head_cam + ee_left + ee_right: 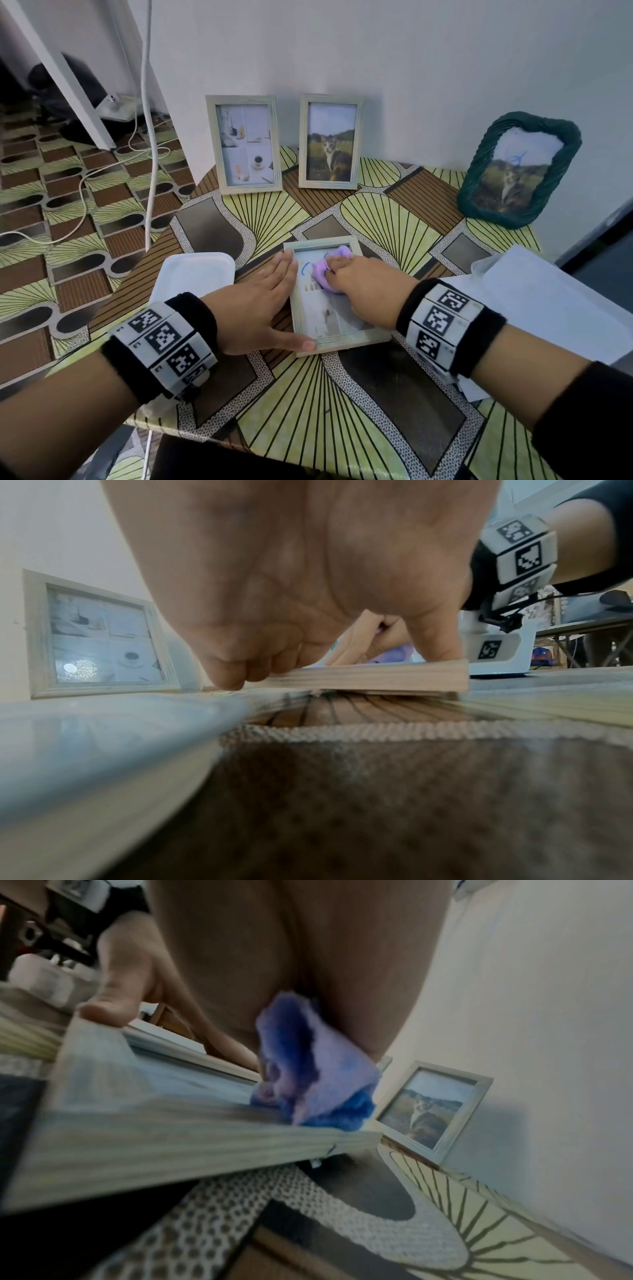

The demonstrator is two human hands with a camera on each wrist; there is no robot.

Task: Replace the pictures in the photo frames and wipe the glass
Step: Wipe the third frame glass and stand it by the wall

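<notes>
left hand [260, 301]: flat, steadying flat frame [342, 342] | right hand [363, 287]: gripping purple cloth [327, 270] on its glass | surface [342, 411]: patterned

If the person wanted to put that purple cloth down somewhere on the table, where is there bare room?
The widest bare patch is the near table edge, between the two wrists and below the flat frame. Another lies mid-table, between the flat frame and the two standing frames. It is crowded left, by the white lid, and right, by the white sheets and green frame.
</notes>
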